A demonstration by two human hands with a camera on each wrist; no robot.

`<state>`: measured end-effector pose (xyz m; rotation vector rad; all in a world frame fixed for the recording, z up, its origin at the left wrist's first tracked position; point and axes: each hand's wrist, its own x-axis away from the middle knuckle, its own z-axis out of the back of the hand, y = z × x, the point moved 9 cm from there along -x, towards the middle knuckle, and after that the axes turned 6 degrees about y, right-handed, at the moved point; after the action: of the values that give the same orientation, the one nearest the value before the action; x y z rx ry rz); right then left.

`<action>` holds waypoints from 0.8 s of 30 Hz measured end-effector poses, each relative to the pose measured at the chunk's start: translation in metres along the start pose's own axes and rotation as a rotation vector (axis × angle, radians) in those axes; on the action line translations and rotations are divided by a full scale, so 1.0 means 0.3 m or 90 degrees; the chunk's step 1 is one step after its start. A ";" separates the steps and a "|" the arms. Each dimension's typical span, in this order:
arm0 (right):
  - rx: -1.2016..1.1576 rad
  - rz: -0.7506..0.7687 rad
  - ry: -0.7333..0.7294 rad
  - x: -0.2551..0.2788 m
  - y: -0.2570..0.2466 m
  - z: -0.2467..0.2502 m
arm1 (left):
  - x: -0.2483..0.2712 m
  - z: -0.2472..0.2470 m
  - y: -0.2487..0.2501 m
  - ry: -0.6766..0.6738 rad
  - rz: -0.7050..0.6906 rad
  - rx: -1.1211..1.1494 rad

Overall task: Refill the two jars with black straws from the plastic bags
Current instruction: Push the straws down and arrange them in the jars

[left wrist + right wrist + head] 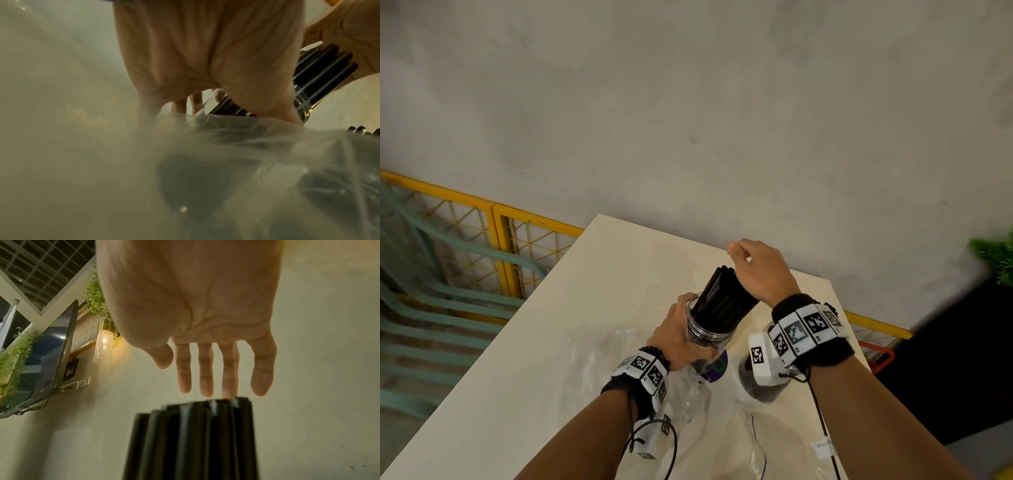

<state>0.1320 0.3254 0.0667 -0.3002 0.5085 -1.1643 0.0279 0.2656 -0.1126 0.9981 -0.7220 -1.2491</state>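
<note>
Black straws loose in a tilted jar — spill risk

Clear plastic bags (pixel 619 363) crumpled across the near left of the white table (pixel 571 281), one bunched right under the left wrist. Left hand (pixel 678 334) wrapped round the clear jar (pixel 710 330), fingers curled on its wall near the rim, jar lifted and tipped away toward the far side. Black straws (pixel 722 298) standing well out of the mouth as a fanned bundle, leaning the same way as the jar. Right hand (pixel 756 270) over the straw tops, fingers (pixel 205 369) straight and slightly spread, gripping nothing — fingertips at or just touching the ends, contact too fine to call. Second jar (pixel 760 380) on the table under the right wrist, dark inside, mostly hidden by the wrist camera.

Likely step: tapping or pressing the bundle down to seat it. Risks from here:
- tilt plus unheld straws — more lean and some could slide out onto the table
- off-centre push could splay the bundle or bend the ends
- smooth jar wall could twist in a one-handed hold
- loose bag film near the jar base could make for an unsteady set-down
- right wrist close over the second jar, could knock it
</note>
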 end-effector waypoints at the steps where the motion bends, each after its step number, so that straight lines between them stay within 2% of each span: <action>1: 0.004 -0.001 -0.012 0.010 -0.001 -0.013 | -0.001 0.000 0.001 0.001 -0.002 -0.002; 5: 0.153 0.050 -0.123 0.071 -0.013 -0.152 | -0.002 -0.003 0.002 -0.003 -0.006 0.001; 9: 0.191 0.123 -0.040 0.090 -0.025 -0.172 | -0.002 -0.004 -0.003 0.002 0.000 0.001; 13: 0.195 0.206 -0.032 0.096 -0.032 -0.170 | -0.007 -0.008 -0.008 0.004 0.000 0.006; 16: 0.184 0.203 -0.080 0.092 -0.029 -0.177 | -0.006 -0.005 -0.010 0.002 -0.001 0.016; 18: 0.093 0.156 -0.126 0.078 -0.021 -0.150 | -0.005 -0.005 -0.009 -0.009 0.001 0.013; 20: 0.009 0.120 -0.092 0.048 -0.013 -0.067 | -0.005 -0.005 -0.010 -0.017 0.004 0.003; 24: -0.002 0.091 0.000 -0.013 -0.004 0.086 | -0.003 -0.001 -0.011 -0.009 0.003 0.008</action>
<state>0.1434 0.3275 0.0901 -0.2621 0.5232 -1.0246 0.0266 0.2666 -0.1157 0.9969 -0.7437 -1.2504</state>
